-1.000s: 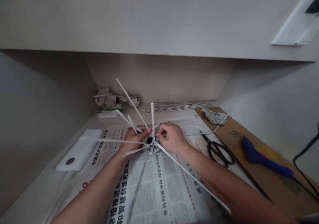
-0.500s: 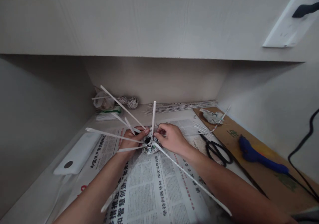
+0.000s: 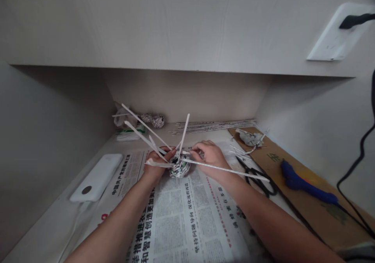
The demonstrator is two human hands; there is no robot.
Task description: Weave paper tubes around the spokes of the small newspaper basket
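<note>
Newspaper lies in the middle, with cardboard to its right. Over the newspaper are the left hand and the right hand. Between them is a woven paper ball, clamped at its left side by the left hand. White sticks fan from its top. The right hand's fingers pinch a short strip.

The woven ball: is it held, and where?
The left hand holds the woven ball at its upper left side; the right hand pinches a paper strip beside it.
</note>
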